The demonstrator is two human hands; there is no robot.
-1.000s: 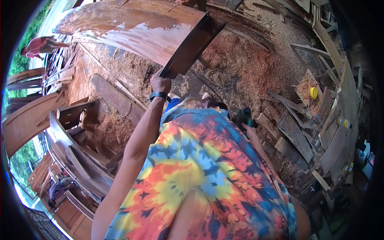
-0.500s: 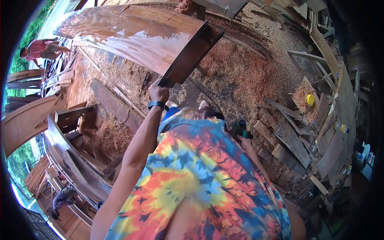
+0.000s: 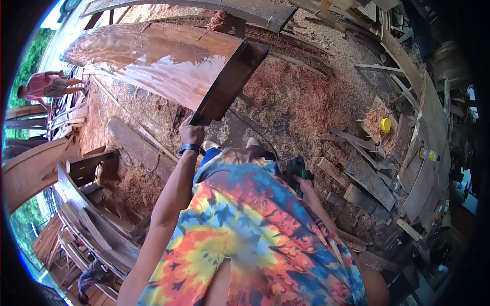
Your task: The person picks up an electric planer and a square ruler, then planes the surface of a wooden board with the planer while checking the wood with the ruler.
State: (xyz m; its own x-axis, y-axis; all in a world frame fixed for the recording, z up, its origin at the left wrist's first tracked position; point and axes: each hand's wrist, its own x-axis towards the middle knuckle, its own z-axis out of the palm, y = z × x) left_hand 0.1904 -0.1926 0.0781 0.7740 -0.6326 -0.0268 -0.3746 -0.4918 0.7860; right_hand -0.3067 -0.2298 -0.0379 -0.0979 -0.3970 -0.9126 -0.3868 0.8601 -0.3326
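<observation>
My left hand (image 3: 191,134), with a dark wristband, is closed around the near end of a dark brown channel-shaped bar (image 3: 229,84). The bar lies across the near end of a broad, smooth wooden plank (image 3: 163,58). Low at my right side, my right hand (image 3: 305,184) grips a dark green power tool (image 3: 295,169); its exact kind is hard to make out. The tool is held apart from the plank, over the shavings-covered ground.
Wood shavings (image 3: 286,97) cover the ground. Offcut boards (image 3: 370,181) lie at the right, near a yellow lid (image 3: 386,125). Curved planks (image 3: 38,168) stand at the left. One person (image 3: 48,86) is at the far left, another (image 3: 92,278) at lower left.
The view has shifted, so the plank and bar sit lower and further left. My right hand and the power tool show more fully. My left hand keeps its grip on the bar.
</observation>
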